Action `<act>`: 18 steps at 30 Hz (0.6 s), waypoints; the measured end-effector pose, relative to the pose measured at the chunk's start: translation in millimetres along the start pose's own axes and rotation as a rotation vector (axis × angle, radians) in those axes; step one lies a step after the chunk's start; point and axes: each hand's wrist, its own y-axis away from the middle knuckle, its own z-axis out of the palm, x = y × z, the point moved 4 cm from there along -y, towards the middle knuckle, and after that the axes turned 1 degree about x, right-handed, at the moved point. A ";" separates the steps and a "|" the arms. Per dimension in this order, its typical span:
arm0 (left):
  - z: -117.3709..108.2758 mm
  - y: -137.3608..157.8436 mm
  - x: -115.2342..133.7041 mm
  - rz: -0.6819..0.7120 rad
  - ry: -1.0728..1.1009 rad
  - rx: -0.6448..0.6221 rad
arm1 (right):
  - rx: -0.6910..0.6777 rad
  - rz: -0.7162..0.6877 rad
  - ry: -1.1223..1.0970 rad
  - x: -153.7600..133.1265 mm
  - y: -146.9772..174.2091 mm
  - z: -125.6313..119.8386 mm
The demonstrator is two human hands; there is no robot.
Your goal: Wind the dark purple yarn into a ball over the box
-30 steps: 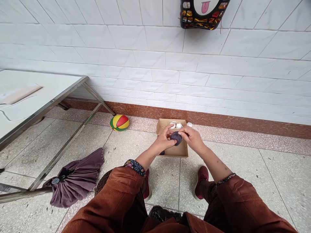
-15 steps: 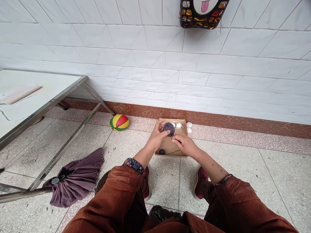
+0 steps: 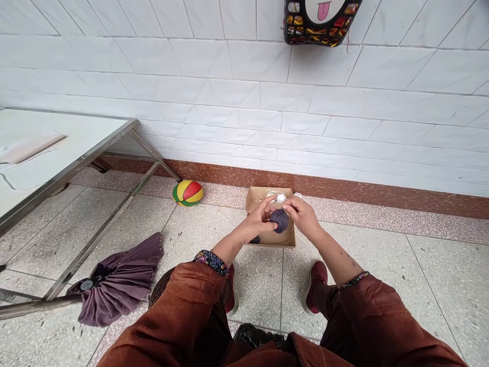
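A dark purple-grey ball of yarn (image 3: 280, 221) is held between the thumb and fingers of my left hand (image 3: 259, 223). At the ball's upper right, my right hand (image 3: 301, 214) pinches with thumb and forefinger, where a strand of the yarn runs; the strand itself is hardly visible there. Below both hands an open cardboard box (image 3: 270, 243) rests on the floor. Inside it, a second dark ball (image 3: 255, 239) lies at the near left, partly hidden by my left hand. White yarn balls (image 3: 281, 198) sit at the box's far side.
Left of the box lies a colourful ball (image 3: 187, 193) near a metal-framed table (image 3: 76, 132). A purple pleated cloth item (image 3: 118, 285) lies on the floor by the table's lower bar. A tiled wall (image 3: 237, 92) rises behind, with a black basket (image 3: 321, 30) on it.
The yarn ball in my left hand has moved right and nearer to me, and it is turned. My right hand has shifted from the ball's lower right to its upper right.
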 end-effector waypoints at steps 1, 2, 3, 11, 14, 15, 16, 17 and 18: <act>0.7 0.4 1.6 0.015 0.057 -0.017 | 0.002 0.023 0.009 4.1 0.4 2.7; 0.4 0.4 3.0 0.030 0.109 -0.015 | -0.002 0.046 0.019 7.7 1.2 5.8; -0.8 -0.2 3.9 0.044 0.154 0.008 | -0.015 0.069 0.034 10.7 2.5 9.5; -27.5 -9.0 -3.9 0.056 0.245 0.408 | -0.231 0.015 0.104 2.7 18.3 34.4; -36.4 -9.1 -9.7 0.029 0.141 0.520 | -0.306 -0.078 0.063 -13.7 22.5 36.7; -38.1 -8.9 -11.3 0.019 0.100 0.540 | -0.328 -0.111 0.050 -19.6 23.4 36.3; -39.0 -8.7 -12.6 0.010 0.060 0.551 | -0.344 -0.141 0.038 -25.0 24.0 35.1; -39.1 -8.6 -13.5 0.003 0.023 0.550 | -0.351 -0.163 0.026 -29.7 24.0 33.1; -38.4 -8.6 -14.2 -0.004 -0.009 0.539 | -0.349 -0.176 0.015 -33.1 23.3 30.3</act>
